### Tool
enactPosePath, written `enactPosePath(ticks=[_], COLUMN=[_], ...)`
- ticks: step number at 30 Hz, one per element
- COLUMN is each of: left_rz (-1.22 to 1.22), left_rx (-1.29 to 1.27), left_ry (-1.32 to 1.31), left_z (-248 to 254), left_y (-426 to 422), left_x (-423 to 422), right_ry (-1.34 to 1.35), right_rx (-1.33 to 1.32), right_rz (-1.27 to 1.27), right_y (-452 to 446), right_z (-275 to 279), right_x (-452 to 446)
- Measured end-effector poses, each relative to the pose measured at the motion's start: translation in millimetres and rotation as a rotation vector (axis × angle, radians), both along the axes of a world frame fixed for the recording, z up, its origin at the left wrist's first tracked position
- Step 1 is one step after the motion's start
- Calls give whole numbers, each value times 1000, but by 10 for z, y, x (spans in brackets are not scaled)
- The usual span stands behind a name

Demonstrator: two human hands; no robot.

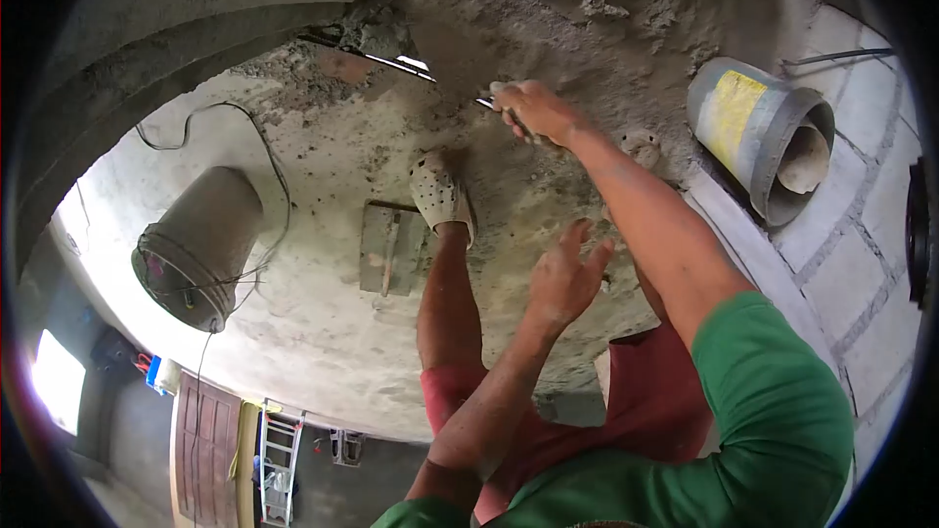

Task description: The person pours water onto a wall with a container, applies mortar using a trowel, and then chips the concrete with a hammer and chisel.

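My right hand (536, 112) is closed at the edge of a wet grey mortar heap (587, 39). It appears to grip a trowel (452, 54), whose mortar-coloured blade is blurred; the handle is mostly hidden by the fingers. A thin bright straight edge (399, 66) shows beside the blade. Lower down, my left hand (569, 276) hangs above the floor with its fingers apart, holding nothing. A rectangular plastering float (387, 247) with a bar handle lies on the floor, left of my foot in a perforated clog (437, 191).
A mortar-stained bucket (210, 230) stands at the left, with a thin cable (264, 132) by it. At the right, a tipped bucket (724, 122) with a yellow label lies near a block wall (851, 274). A ladder (279, 464) and a door (205, 450) appear in the background.
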State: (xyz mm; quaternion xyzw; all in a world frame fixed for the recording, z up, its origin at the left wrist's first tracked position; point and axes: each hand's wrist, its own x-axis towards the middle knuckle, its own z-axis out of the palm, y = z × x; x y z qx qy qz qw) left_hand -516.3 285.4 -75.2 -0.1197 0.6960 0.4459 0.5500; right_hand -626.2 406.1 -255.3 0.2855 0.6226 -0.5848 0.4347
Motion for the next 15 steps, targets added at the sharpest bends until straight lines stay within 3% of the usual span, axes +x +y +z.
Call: enactPosePath(ticks=[4,7,8,10,12,15], left_rz=[-69,-190,-194,-264,-250,-201], left_rx=[14,69,65,127,123,117], left_ry=[118,154,144,122,134,128], left_z=[-46,-12,-18,-15,-65,-24], left_y=[-75,-128,-157,-167,-165,-150], left_x=[133,166,177,190,250,120], right_ry=[44,50,352,652,455,566], right_rx=[-125,-41,166,378,359,459], right_rz=[-12,91,147,201,478,623], right_y=[-557,-978,-1071,-1122,-1092,-1001], right_z=[-593,-1051,-1121,-1222,-1396,-1297], right_x=[-148,-263,-269,-358,-463,-356])
